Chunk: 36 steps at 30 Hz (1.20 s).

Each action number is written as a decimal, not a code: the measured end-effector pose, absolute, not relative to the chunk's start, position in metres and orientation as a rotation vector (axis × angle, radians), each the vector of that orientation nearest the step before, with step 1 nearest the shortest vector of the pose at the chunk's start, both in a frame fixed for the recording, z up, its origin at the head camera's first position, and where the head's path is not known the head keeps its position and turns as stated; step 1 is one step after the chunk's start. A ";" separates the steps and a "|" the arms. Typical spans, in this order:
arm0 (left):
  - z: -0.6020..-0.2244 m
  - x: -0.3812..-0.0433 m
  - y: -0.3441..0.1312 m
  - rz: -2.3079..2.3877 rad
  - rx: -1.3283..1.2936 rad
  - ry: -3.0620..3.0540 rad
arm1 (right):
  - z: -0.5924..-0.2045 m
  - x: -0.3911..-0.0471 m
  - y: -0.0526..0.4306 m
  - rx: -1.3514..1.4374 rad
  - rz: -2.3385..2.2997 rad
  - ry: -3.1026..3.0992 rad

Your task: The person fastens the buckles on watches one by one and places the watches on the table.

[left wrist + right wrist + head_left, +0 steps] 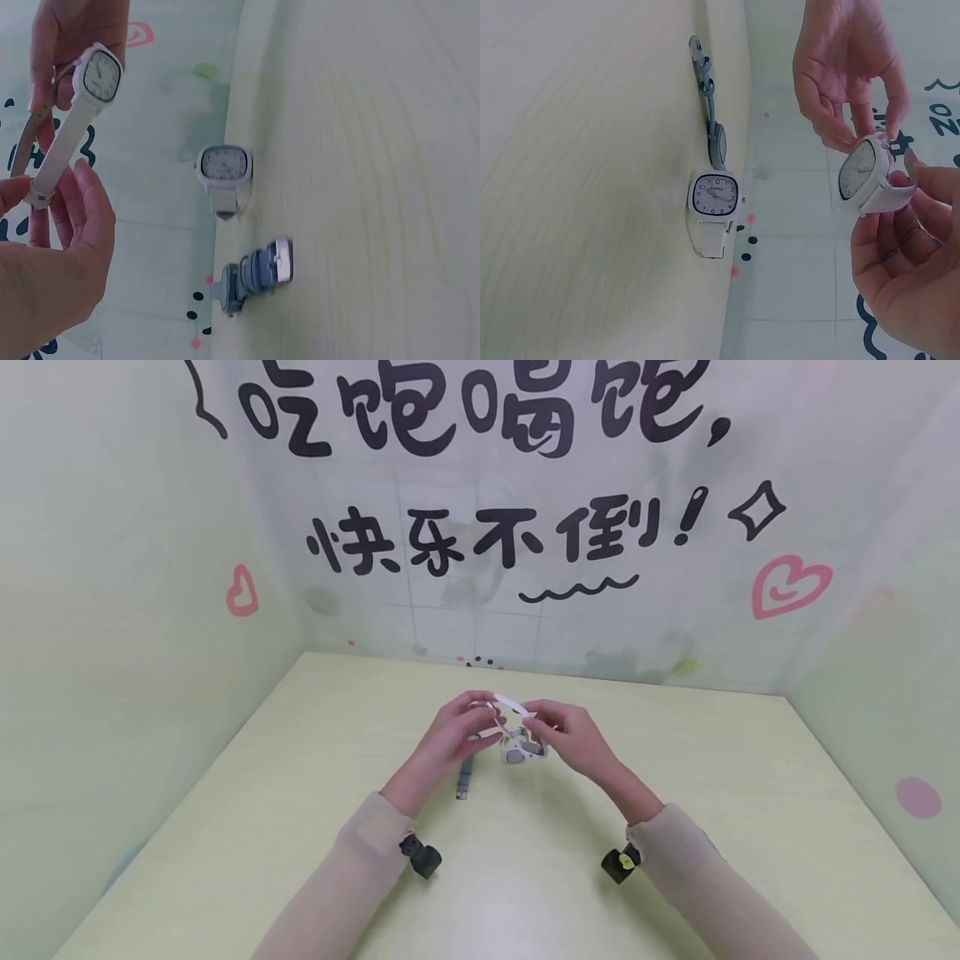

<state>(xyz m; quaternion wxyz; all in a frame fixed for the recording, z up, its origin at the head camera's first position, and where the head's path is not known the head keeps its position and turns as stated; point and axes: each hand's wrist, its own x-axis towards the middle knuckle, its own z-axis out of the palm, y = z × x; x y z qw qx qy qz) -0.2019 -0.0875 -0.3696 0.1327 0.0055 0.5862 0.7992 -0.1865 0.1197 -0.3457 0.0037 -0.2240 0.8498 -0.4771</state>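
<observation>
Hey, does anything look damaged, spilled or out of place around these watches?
Nothing stands out. I see no spill on the table, and the raised white watch, resting white watch and grey-blue watch show no obvious damage.

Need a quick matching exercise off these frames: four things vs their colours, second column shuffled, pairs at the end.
Things:
1. Table
2. Leftmost watch lying there, head view
3. Held watch
4. Smiling heart drawing

Colours:
a. White
b. Pink
c. Pale yellow
d. Blue-grey

Pairs: 1-c, 2-d, 3-a, 4-b
</observation>
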 end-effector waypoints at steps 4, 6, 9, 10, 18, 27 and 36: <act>-0.371 -0.205 -0.096 2.173 0.064 1.808 | -0.345 -0.186 0.123 -0.689 -1.510 2.683; -0.371 -0.206 -0.099 2.139 0.065 1.831 | -0.345 -0.186 0.124 -0.684 -1.513 2.691; -0.370 -0.207 -0.102 2.128 0.046 1.839 | -0.345 -0.186 0.125 -0.681 -1.514 2.695; -0.369 -0.207 -0.102 2.130 0.036 1.833 | -0.346 -0.187 0.125 -0.681 -1.508 2.697; -0.368 -0.207 -0.113 1.896 0.097 2.047 | -0.348 -0.186 0.121 -0.729 -1.395 2.731; -0.369 -0.208 -0.116 1.682 0.272 2.211 | -0.346 -0.187 0.126 -0.720 -1.370 2.753; -0.370 -0.210 -0.107 2.038 0.303 2.178 | -0.346 -0.186 0.125 -0.734 -1.398 2.737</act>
